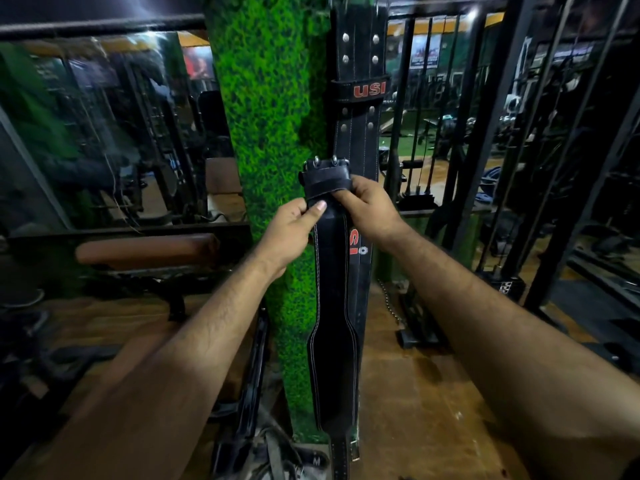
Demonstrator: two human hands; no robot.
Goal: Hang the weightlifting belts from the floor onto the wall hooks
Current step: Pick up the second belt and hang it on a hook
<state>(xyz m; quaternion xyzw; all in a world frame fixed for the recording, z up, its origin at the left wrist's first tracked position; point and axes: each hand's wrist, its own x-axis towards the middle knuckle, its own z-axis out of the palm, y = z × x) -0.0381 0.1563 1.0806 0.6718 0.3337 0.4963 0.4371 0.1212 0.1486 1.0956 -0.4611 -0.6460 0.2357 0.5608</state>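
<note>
Black leather belt [334, 358] hung vertical, buckle end up; left hand [291, 230] and right hand [370, 206] both pinched its top.

The held belt [334, 306] looks like black leather, slightly glossy, with pale stitching along its edges. At its 12 o'clock, the hanging belt [358, 64] is the same dark leather with shiny metal rivets. The pillar [266, 98] wears rough green artificial turf. The floor [415, 393] is worn, dull brown wood.

Two black belts [334, 358] [358, 64] (white-stitched, red-lettered) — vertical against the pillar.
</note>
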